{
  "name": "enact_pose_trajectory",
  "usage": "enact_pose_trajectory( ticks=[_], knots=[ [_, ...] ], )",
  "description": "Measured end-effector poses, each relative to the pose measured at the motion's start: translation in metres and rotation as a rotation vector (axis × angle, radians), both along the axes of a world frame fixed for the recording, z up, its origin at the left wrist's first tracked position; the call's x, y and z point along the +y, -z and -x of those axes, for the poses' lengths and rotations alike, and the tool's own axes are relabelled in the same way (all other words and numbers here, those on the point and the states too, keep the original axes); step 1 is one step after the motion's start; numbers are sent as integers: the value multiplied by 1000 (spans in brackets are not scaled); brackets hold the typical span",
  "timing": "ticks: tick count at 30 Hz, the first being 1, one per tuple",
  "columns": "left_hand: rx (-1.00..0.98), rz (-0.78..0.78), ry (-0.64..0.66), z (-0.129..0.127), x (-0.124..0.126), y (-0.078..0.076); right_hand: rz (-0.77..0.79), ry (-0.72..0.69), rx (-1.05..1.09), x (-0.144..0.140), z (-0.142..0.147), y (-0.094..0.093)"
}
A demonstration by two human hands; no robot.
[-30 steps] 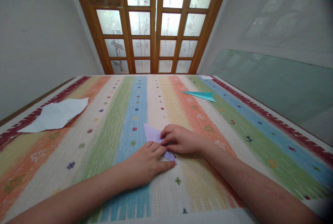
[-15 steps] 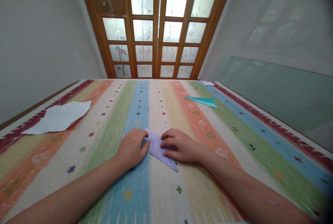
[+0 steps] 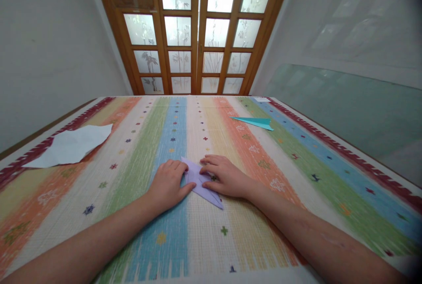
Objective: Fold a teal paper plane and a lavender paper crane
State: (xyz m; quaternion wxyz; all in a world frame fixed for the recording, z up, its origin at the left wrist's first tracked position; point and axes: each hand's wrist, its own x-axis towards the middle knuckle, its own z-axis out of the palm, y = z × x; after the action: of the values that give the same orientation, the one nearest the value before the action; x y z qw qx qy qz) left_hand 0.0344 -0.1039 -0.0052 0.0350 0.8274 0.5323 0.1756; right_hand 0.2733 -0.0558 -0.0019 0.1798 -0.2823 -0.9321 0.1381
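Left hand (image 3: pixel 168 183) and right hand (image 3: pixel 224 176) press flat, fingers together, on the lilac folded paper (image 3: pixel 202 183); striped mat (image 3: pixel 198 240) beneath.

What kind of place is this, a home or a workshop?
Probably a room in a home. Wooden doors with frosted glass panes stand at the far end, a striped woven cloth covers the surface, and both hands fold a lilac paper near a teal paper plane.
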Motion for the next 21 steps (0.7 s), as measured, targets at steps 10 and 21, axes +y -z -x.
enact_pose_trajectory(
  ticks=[10, 21],
  knots=[
    [7, -7, 6, 0, 0, 1, 22, 11, 56, -1, 5, -2],
    [-20, -9, -11, 1, 0, 3, -15, 61, 27, 5, -5, 1]
  ],
)
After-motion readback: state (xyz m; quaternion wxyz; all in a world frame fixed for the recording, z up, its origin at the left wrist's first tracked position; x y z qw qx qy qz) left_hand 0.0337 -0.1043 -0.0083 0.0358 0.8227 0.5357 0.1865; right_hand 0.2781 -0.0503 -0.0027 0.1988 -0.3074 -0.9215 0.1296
